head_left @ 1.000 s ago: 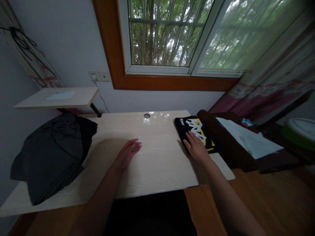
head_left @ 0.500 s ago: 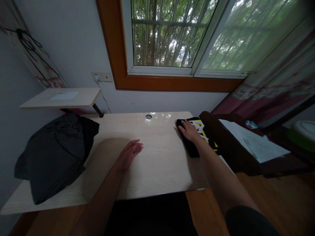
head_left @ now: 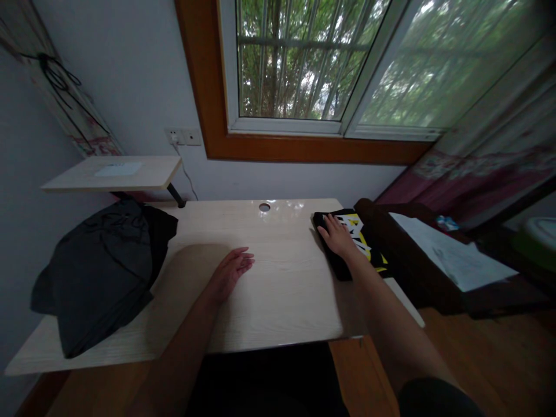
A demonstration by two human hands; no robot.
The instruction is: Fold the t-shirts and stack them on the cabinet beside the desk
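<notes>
My right hand [head_left: 338, 236] lies flat, fingers stretched, on a folded black garment [head_left: 341, 269] with a bold yellow-and-white print. That bundle rests at the right end of the pale wooden desk [head_left: 278, 295]. Over the middle of the desk, my left hand [head_left: 229, 272] is held with its fingers loosely extended and nothing in it. A dark grey garment [head_left: 106, 266] is heaped at the left end, well apart from both hands.
A small raised shelf [head_left: 152, 174] carrying a sheet of paper stands at the back left. Beside the desk on the right is a dark brown piece of furniture [head_left: 403, 255] with a large paper [head_left: 452, 255] on it. A window [head_left: 304, 75] is behind.
The whole view has shifted slightly to the left. Both hands keep nearly the same pose, the right one still on the folded black garment.
</notes>
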